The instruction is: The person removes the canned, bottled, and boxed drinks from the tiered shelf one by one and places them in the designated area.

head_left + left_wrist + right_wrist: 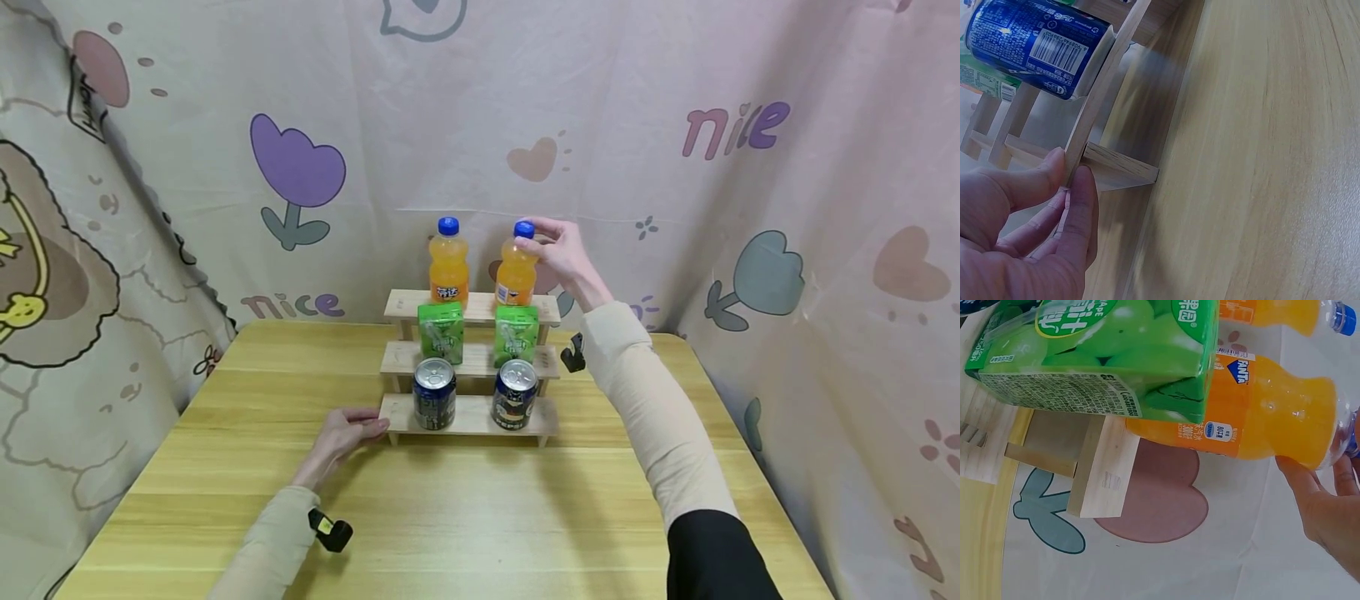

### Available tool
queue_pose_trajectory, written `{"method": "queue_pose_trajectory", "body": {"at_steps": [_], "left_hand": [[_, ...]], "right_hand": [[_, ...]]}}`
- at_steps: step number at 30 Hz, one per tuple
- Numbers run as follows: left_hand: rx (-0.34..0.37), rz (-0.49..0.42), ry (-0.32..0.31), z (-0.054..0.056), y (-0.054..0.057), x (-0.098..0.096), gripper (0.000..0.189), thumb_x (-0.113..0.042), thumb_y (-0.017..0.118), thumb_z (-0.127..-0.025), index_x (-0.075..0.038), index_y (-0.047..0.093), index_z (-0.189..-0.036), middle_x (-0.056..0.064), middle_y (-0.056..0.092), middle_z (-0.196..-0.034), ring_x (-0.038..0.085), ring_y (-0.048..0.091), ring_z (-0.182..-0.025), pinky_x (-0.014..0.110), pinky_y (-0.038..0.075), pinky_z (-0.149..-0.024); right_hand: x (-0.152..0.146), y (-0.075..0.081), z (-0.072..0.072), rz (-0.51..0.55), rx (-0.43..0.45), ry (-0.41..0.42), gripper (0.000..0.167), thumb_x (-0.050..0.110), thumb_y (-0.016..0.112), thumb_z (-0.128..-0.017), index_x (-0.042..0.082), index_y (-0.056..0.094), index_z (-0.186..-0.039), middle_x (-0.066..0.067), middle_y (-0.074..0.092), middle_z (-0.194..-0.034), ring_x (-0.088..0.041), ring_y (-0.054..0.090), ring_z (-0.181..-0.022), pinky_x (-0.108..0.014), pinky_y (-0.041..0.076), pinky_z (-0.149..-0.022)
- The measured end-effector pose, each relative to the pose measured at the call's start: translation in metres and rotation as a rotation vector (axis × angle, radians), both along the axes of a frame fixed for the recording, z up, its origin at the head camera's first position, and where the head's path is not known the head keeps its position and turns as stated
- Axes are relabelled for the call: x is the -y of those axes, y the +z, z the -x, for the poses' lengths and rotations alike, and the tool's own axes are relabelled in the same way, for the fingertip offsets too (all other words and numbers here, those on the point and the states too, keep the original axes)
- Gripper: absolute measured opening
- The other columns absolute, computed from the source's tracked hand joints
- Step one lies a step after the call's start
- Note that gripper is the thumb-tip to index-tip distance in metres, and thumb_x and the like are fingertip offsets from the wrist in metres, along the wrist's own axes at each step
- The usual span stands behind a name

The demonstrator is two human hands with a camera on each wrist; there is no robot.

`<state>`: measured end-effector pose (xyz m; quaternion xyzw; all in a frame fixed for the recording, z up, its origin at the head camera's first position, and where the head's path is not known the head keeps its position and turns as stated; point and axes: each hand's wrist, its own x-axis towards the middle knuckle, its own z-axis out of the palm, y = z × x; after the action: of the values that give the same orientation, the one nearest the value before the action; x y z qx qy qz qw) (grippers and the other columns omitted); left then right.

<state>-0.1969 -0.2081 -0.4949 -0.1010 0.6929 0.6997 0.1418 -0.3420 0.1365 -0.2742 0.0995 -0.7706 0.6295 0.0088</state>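
My right hand (558, 250) grips the right orange soda bottle (516, 275) near its blue cap, on the top tier of a three-tier wooden shelf (480, 308). In the right wrist view, fingers and thumb are round the neck of that bottle (1279, 412). With thumb and fingers, my left hand (345, 437) pinches the left end of the lowest tier; the left wrist view shows that board (1094, 106) between them. A second orange soda bottle (448, 267) stands at left on top. Below are two green juice boxes (441, 333), then two dark blue soda cans (434, 396).
The shelf stands on a wood-grain table (300, 375) near its back edge. Behind it hangs a printed pale curtain (480, 108), with more fabric at both sides. Small black devices (330, 531) are on both wrists.
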Motion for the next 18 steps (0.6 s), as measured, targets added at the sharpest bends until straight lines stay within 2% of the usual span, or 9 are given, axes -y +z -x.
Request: {"method": "queue_pose_trajectory", "body": {"at_steps": [8, 18], "left_hand": [[0.019, 0.011, 0.014, 0.0015, -0.0003, -0.0008, 0.054, 0.001, 0.067, -0.094, 0.020, 0.043, -0.138, 0.004, 0.075, -0.091, 0.008, 0.072, -0.081, 0.024, 0.064, -0.085], [0.010, 0.025, 0.011, 0.0023, -0.0020, -0.0007, 0.054, 0.000, 0.068, -0.093, 0.020, 0.044, -0.138, 0.005, 0.075, -0.092, 0.008, 0.072, -0.081, 0.025, 0.064, -0.086]], "right_hand": [[-0.0012, 0.0036, -0.0027, 0.042, 0.011, -0.028, 0.042, 0.010, 0.070, -0.094, 0.004, 0.062, -0.135, -0.008, 0.071, -0.120, -0.012, 0.064, -0.093, -0.026, 0.058, -0.083], [-0.0096, 0.0061, -0.0059, 0.116, 0.004, -0.054, 0.042, 0.011, 0.073, -0.092, 0.003, 0.063, -0.133, 0.007, 0.072, -0.101, -0.011, 0.066, -0.094, -0.035, 0.059, -0.100]]}}
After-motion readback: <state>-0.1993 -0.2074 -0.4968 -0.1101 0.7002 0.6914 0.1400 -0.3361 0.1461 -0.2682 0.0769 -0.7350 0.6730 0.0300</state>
